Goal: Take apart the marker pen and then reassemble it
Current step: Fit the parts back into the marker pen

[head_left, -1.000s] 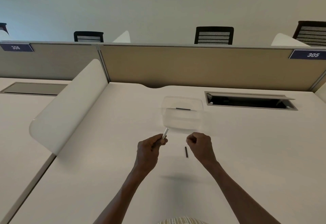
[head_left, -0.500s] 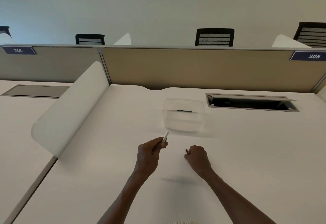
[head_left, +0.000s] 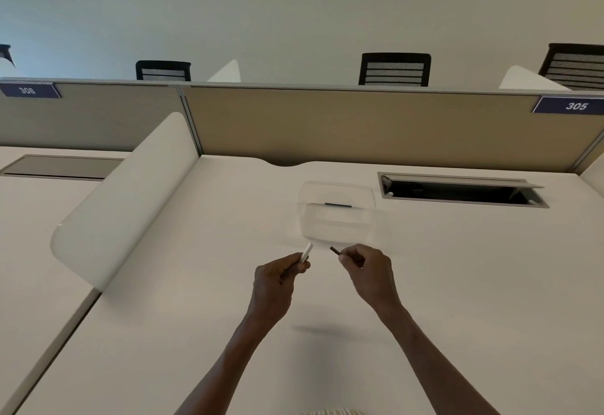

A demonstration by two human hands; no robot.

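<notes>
My left hand (head_left: 276, 279) grips the white marker barrel (head_left: 307, 251), whose upper end sticks out past my fingers toward the tray. My right hand (head_left: 369, 272) pinches a short dark marker part (head_left: 334, 250), its tip pointing up-left toward the barrel. The two pieces are a small gap apart above the desk (head_left: 457, 284). Just beyond them stands a clear plastic tray (head_left: 307, 218) with another dark marker part (head_left: 338, 205) lying inside it.
A white curved divider (head_left: 124, 199) runs along the desk's left side. An open cable slot (head_left: 457, 189) lies at the back right. A tan partition (head_left: 359, 127) closes the far edge, with black chairs behind it.
My right hand went down to the desk, picked up the short dark part lying there, and lifted it toward the barrel. The left hand kept holding the barrel.
</notes>
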